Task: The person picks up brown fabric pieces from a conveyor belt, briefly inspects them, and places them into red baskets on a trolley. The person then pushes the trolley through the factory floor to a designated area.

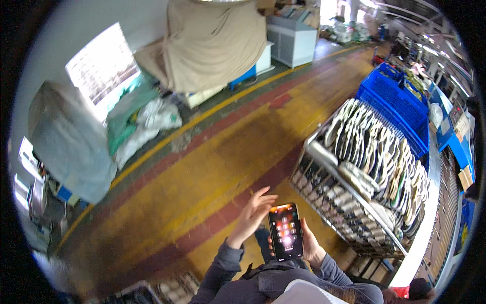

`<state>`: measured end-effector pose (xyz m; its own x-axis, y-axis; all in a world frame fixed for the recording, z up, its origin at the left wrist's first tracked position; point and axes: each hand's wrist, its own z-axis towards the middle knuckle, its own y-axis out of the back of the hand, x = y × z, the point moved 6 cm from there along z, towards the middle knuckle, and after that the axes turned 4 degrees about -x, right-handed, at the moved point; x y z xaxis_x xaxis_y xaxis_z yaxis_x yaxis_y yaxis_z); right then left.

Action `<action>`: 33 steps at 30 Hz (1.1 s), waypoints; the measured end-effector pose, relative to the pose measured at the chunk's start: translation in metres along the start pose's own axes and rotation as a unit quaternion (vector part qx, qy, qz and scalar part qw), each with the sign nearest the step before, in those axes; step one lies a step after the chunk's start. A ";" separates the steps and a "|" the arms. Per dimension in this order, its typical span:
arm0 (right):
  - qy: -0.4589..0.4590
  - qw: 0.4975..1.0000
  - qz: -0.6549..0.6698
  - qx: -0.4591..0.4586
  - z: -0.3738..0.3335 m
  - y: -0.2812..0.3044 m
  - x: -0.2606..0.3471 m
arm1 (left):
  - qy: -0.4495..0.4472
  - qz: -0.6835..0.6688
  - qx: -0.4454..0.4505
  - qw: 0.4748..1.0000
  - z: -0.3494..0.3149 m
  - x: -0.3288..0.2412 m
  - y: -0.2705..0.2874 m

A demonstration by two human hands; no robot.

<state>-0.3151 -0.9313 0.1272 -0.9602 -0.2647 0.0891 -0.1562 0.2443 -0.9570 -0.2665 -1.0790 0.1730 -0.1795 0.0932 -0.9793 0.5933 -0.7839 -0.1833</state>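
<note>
A dark smartphone (286,238) with a lit screen showing a grid of round keys lies in my right hand (312,244). The fingers and thumb of that hand wrap around its two long edges. Just left of the phone's upper corner hovers my left hand (254,215), its fingers stretched out and holding nothing. Whether a left fingertip touches the phone's edge is hard to tell. Both forearms are in grey sleeves, and the phone is held in front of my body above the floor.
Right of me stands a wire cart (349,207) packed with rows of shoe soles (377,147). Beyond it are blue plastic crates (392,106) and a conveyor (443,218). A yellow and red floor (202,167) runs ahead. Along the left wall are sacks (157,114) and a cloth-covered object (215,43).
</note>
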 end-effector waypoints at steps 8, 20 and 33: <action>-0.081 0.869 -0.437 -0.219 0.063 0.114 0.216 | 0.131 0.228 -0.150 0.953 0.208 0.036 0.263; 0.129 0.762 -0.307 -0.556 0.234 0.124 0.493 | 0.343 0.164 -0.025 0.925 0.645 0.197 0.422; 0.327 0.655 -0.227 -0.642 0.376 0.156 0.936 | 0.159 0.522 0.435 0.716 1.188 0.439 0.260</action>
<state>-1.1513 -1.4920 -0.0419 -0.5762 -0.2279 0.7849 -0.1223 0.9736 0.1928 -1.1231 -1.9708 -0.2032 0.2746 -0.7956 -0.5401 -0.4648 -0.6015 0.6498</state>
